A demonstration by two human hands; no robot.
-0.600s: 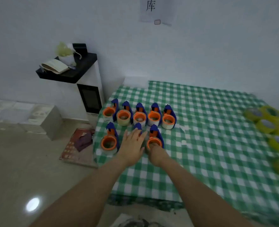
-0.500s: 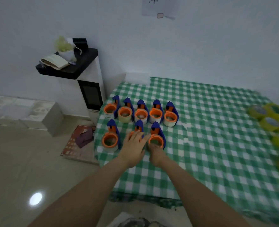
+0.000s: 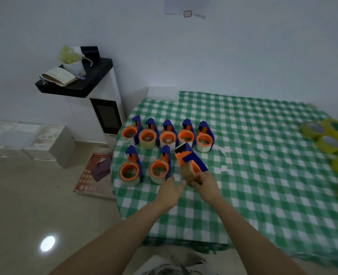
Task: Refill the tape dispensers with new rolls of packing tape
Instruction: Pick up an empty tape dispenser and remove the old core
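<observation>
Left arm (image 3: 120,235) and right arm (image 3: 245,231) bare to frame edge; left hand (image 3: 169,192), right hand (image 3: 205,185) bare. Pale grey crumpled garment (image 3: 176,267) at bottom edge, kind unclear.

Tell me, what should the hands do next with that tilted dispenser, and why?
Probably bring the left hand across to grasp the brownish roll on the dispenser that the right hand holds tilted. The left hand is open right beside it, and the yellow rolls lie apart at the right.

Blurred tape rolls (image 3: 321,135), cropped rightward
</observation>
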